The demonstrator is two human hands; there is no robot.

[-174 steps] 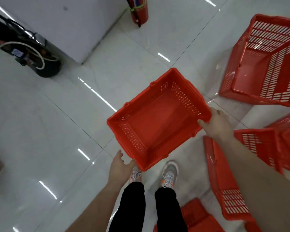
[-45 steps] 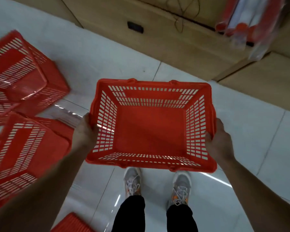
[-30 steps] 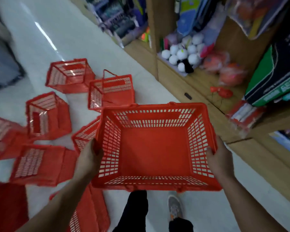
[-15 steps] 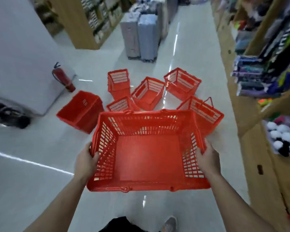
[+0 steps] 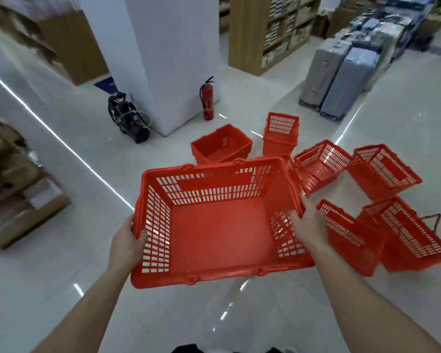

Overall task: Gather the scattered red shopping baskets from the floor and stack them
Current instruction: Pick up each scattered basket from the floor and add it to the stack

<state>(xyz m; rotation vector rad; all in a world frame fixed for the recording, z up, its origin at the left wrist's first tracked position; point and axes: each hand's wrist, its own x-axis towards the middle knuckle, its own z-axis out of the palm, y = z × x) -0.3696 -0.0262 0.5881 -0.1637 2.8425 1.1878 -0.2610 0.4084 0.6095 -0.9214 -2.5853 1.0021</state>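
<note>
Through the head camera I see one red shopping basket [image 5: 219, 225] carried mouth-up at the centre of the view, clear of the tiled floor [image 5: 61, 276]. My left hand [image 5: 127, 240] curls round the rim of its short wall at 9 o'clock. My right hand [image 5: 308, 225] wraps the opposite rim at 3 o'clock. Gripping both ends keeps it level, I judge, so it can drop squarely into another.

The others lie scattered from 12 to 4 o'clock. An upright basket [image 5: 220, 146] at 12 looks the likeliest base, since its mouth faces up. An end-standing basket [image 5: 280, 133] sits just beside it at 1, and several tipped baskets [image 5: 386, 171] crowd 2 to 4. A fire extinguisher [image 5: 207, 100] stands against a white pillar [image 5: 173, 59] at 12.
</note>
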